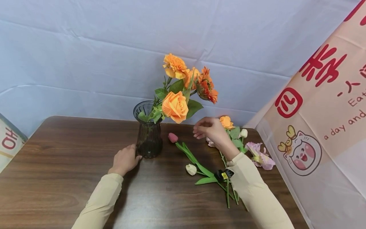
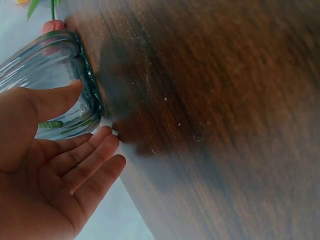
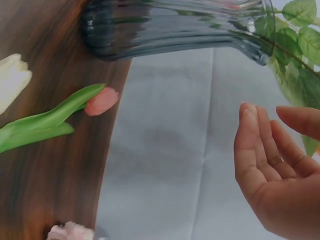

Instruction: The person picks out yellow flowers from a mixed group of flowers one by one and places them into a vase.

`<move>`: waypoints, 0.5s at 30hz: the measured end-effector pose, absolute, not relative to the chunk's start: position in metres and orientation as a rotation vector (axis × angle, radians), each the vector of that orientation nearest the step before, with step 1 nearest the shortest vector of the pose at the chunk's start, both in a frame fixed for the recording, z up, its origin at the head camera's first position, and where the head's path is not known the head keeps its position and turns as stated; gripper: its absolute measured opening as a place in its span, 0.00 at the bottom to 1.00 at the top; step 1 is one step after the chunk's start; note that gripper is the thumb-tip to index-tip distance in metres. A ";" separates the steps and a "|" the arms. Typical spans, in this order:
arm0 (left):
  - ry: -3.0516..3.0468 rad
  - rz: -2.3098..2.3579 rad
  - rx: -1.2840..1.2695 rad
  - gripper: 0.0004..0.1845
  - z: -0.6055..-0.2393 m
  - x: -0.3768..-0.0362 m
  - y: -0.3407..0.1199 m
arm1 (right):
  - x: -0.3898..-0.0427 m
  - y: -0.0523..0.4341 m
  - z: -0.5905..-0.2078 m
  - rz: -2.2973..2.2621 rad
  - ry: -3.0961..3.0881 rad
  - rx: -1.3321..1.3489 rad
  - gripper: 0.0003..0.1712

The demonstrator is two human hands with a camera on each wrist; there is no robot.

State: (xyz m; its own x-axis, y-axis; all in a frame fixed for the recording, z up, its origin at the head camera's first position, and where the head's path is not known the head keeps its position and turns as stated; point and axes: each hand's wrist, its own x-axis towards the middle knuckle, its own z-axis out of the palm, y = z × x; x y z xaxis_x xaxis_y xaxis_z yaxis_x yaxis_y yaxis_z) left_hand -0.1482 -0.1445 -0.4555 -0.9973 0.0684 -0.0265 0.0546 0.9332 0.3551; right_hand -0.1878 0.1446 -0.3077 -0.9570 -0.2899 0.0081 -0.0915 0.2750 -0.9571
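A ribbed dark glass vase (image 1: 149, 140) stands upright on the table. From it orange flowers, among them a rose (image 1: 175, 107) and a darker daisy-like bloom (image 1: 207, 85), lean right on leafy stems. At the vase's base rests my left hand (image 1: 125, 160), its thumb and loosely extended fingers beside the glass. My right hand (image 1: 213, 131) hovers below and right of the blooms, nothing in its relaxed fingers; the right wrist view shows the hand (image 3: 280, 175) apart from the leaves. Near the vase lies a pink tulip (image 1: 172, 137), with a white tulip (image 1: 191, 169) closer to me.
Under and beyond my right forearm lie more stems, with an orange flower (image 1: 226, 122), a white bud (image 1: 244, 133) and a purple-pink flower (image 1: 260, 156). A pale cloth (image 1: 114, 63) hangs behind the wooden table (image 1: 71, 159), and a printed banner (image 1: 320, 127) borders the right side.
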 end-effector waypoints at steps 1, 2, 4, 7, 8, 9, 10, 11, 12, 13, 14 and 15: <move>3.053 0.558 0.098 0.28 -0.455 -0.148 -0.145 | -0.188 0.147 -0.310 -1.761 2.368 -0.347 0.09; 3.054 0.557 0.099 0.27 -0.455 -0.148 -0.145 | -0.187 0.150 -0.311 -1.765 2.362 -0.334 0.10; 3.057 0.556 0.101 0.27 -0.455 -0.148 -0.144 | -0.186 0.156 -0.315 -1.773 2.347 -0.298 0.10; 3.061 0.557 0.103 0.25 -0.455 -0.148 -0.144 | -0.185 0.166 -0.322 -1.795 2.315 -0.236 0.11; 3.061 0.559 0.104 0.25 -0.455 -0.148 -0.144 | -0.185 0.169 -0.324 -1.802 2.307 -0.220 0.11; 3.062 0.560 0.104 0.25 -0.455 -0.148 -0.144 | -0.185 0.173 -0.327 -1.809 2.302 -0.209 0.10; 3.061 0.561 0.104 0.25 -0.455 -0.148 -0.145 | -0.185 0.177 -0.329 -1.818 2.296 -0.196 0.10; 3.062 0.561 0.104 0.25 -0.456 -0.148 -0.145 | -0.185 0.181 -0.331 -1.828 2.289 -0.183 0.10; 3.062 0.560 0.105 0.25 -0.456 -0.148 -0.145 | -0.184 0.185 -0.333 -1.835 2.286 -0.169 0.10; 3.062 0.560 0.105 0.26 -0.456 -0.148 -0.145 | -0.184 0.188 -0.336 -1.838 2.288 -0.157 0.10; 3.063 0.558 0.106 0.26 -0.456 -0.148 -0.145 | -0.183 0.192 -0.338 -1.843 2.292 -0.146 0.10; 3.064 0.556 0.106 0.26 -0.456 -0.148 -0.145 | -0.183 0.197 -0.342 -1.850 2.293 -0.147 0.10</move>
